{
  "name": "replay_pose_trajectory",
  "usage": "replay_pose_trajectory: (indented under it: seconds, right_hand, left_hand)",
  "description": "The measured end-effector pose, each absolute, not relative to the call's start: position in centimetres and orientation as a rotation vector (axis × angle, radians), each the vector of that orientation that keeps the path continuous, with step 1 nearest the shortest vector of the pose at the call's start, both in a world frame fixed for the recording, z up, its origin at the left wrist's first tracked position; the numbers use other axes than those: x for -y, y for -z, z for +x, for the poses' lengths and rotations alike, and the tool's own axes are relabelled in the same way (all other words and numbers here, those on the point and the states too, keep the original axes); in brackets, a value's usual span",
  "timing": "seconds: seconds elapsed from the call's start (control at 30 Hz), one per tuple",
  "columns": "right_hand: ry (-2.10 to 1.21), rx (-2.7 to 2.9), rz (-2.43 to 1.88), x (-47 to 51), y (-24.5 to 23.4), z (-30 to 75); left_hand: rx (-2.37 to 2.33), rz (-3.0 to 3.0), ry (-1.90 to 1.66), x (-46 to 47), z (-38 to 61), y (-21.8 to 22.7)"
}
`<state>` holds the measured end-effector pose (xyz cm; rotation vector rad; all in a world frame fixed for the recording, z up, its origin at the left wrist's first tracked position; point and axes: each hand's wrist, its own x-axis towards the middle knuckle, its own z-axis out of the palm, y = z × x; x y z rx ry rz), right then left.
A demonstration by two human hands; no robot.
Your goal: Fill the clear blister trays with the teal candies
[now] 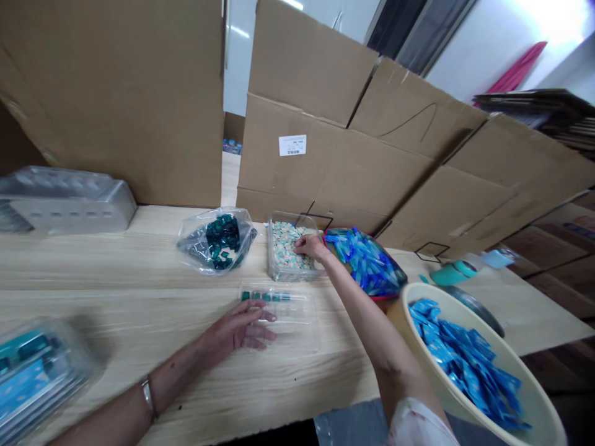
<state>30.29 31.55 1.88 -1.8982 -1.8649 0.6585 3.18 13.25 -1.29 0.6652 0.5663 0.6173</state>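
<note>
The right hand [310, 246] dips into a clear tub of pale pieces [279, 274] at 12 o'clock, any grip unclear; the open left hand [237, 329] rests on a clear plastic tray [300, 308]. A careless right forearm could knock the tilted basin of blue packets [415, 296] at 4 o'clock, spilling them.

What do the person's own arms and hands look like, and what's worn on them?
The left hand and right hand are bare, ungloved, forearms uncovered. A silver-coloured metal bangle circles the left wrist; a pale sleeve with reddish marks covers the right upper arm.
</note>
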Motion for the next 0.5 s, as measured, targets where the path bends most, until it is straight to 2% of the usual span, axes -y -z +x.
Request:
replay_pose_trajectory:
  seconds: [0.5]
  right_hand:
    - [-0.853,1.697,-1.817,-30.64,-2.73,30.04]
  left_hand:
    - [-0.550,0.654,-0.614,-13.34,3.15,1.10]
